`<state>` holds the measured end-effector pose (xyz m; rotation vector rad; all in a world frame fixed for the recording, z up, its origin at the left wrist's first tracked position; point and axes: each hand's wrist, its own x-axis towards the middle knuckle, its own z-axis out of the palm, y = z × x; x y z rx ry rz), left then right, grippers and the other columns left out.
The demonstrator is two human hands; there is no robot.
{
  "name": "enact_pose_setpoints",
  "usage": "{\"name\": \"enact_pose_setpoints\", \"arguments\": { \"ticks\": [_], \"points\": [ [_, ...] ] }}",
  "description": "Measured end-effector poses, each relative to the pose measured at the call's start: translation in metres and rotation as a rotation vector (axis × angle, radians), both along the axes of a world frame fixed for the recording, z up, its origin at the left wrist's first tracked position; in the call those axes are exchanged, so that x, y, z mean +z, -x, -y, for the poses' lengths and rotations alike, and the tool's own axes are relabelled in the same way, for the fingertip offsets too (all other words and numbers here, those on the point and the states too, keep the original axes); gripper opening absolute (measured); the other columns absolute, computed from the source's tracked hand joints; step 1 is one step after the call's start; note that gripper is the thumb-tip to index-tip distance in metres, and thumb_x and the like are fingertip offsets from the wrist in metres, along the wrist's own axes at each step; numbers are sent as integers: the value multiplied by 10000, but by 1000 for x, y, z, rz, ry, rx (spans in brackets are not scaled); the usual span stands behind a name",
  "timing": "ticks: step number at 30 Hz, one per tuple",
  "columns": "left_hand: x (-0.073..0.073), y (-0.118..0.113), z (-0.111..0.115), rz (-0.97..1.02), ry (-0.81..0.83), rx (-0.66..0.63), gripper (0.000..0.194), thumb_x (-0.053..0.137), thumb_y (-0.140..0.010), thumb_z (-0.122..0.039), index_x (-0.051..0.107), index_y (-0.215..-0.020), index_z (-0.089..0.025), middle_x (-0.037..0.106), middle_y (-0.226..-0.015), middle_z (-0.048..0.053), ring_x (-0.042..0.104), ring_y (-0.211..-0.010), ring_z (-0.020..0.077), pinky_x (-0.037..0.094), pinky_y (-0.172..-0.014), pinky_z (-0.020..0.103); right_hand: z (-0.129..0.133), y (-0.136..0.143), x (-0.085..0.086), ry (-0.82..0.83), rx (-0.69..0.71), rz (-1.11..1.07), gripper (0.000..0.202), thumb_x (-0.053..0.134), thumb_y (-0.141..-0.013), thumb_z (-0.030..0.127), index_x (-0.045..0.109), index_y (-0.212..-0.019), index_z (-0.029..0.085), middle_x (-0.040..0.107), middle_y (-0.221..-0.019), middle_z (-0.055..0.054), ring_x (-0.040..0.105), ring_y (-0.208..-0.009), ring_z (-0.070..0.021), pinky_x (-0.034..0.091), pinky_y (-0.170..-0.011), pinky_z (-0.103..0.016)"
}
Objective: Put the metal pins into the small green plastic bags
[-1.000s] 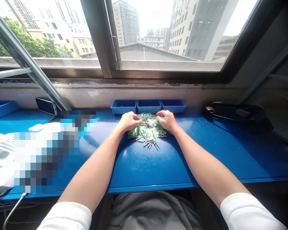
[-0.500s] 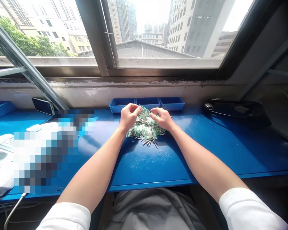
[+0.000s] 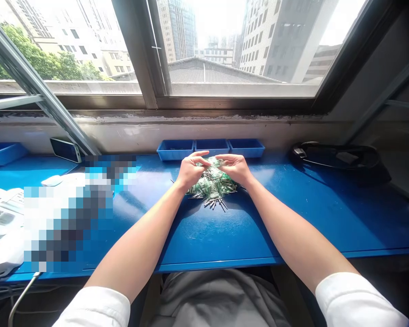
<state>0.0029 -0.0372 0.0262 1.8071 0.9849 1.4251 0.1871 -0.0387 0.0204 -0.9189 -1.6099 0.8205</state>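
My left hand (image 3: 191,170) and my right hand (image 3: 236,168) face each other above a pile of small greenish clear plastic bags and thin metal pins (image 3: 215,187). Between the fingertips of both hands is a small clear plastic bag (image 3: 214,161), its far side lit by the sun. Each hand pinches an edge of it with thumb and fingers; the exact grip is partly hidden. Several loose metal pins (image 3: 215,203) poke out at the near side of the pile. What the bag contains is too small to tell.
Three joined blue bins (image 3: 211,146) stand behind the pile, against the wall. A phone (image 3: 66,150) leans at the left near a metal strut (image 3: 41,86). White packages (image 3: 5,218) lie on the blue table (image 3: 221,240). A black case (image 3: 341,159) rests at the right.
Both hands have drawn slightly closer together, and the bag between them sits lower and flatter. My left hand has shifted right. The whole view has moved slightly.
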Motion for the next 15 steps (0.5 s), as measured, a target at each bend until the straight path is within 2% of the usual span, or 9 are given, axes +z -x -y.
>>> {"name": "enact_pose_setpoints", "arguments": {
  "ticks": [3, 5, 8, 11, 13, 15],
  "points": [
    [-2, 2, -2, -47, -46, 47, 54, 744, -624, -224, 739, -677, -215, 582, -1268, 59, 564, -1128, 248, 466, -984, 426, -1, 0, -1, -54, 7, 8, 371, 690, -672, 298, 719, -1023, 182, 709, -965, -75, 619, -724, -154, 493, -589, -263],
    [-3, 2, -3, -67, -65, 60, 51, 742, -629, -232, 739, -678, -215, 563, -1291, 57, 563, -1122, 245, 480, -962, 419, -2, 0, -2, -54, 17, 18, 367, 683, -685, 292, 713, -1036, 189, 700, -1017, -77, 620, -744, -154, 499, -619, -273],
    [-2, 2, -3, -67, -59, 49, 89, 714, -672, -255, 732, -733, -192, 662, -1101, 73, 618, -1002, 221, 508, -885, 385, -3, -1, -3, -36, 11, 43, 348, 706, -691, 363, 717, -987, 179, 692, -813, -38, 572, -626, -130, 456, -571, -263],
    [-2, 1, -1, -34, 5, 10, 287, 692, -715, -277, 679, -983, -174, 700, -827, 45, 645, -750, 166, 523, -723, 315, -3, -3, -3, -47, -36, 117, 336, 645, -747, 491, 708, -805, 166, 561, -582, 14, 455, -511, -103, 347, -494, -250],
    [-2, -1, 1, -30, 1, 15, 425, 675, -738, -269, 586, -1145, -186, 689, -758, 14, 625, -663, 136, 504, -663, 276, -3, -3, -2, -87, -94, 189, 373, 601, -777, 525, 667, -698, 167, 520, -574, 14, 428, -523, -104, 323, -505, -254],
    [-1, -2, 3, -67, -65, 38, 392, 652, -762, -258, 571, -1140, -196, 683, -768, 6, 617, -673, 126, 492, -662, 260, -3, -2, -1, -135, -168, 242, 377, 587, -789, 519, 627, -650, 171, 516, -600, 7, 434, -559, -112, 338, -537, -259]
  ]
}}
